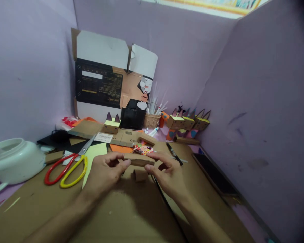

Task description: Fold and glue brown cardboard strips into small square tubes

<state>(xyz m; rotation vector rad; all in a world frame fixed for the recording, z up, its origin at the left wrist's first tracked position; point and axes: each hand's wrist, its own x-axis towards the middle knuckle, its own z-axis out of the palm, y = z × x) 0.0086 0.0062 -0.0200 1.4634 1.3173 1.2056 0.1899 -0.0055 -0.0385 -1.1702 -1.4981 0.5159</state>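
A small folded strip of brown cardboard [139, 160] is held level above the work surface. My left hand [107, 172] pinches its left end between thumb and fingers, and my right hand [168, 172] pinches the right end the same way. Just below the strip, a small curled cardboard piece [140, 175] rests on the large cardboard sheet [111, 216]. Scissors [73, 168] with one red and one yellow handle lie left of my left hand, partly over light green paper [95, 157].
A white pot [17, 160] stands at the left. Behind are an unfolded box [98, 81], a basket of markers [152, 119] and cardboard figures with pointed ears [177, 121]. A black pen [174, 153] and a dark flat object [214, 173] lie at the right.
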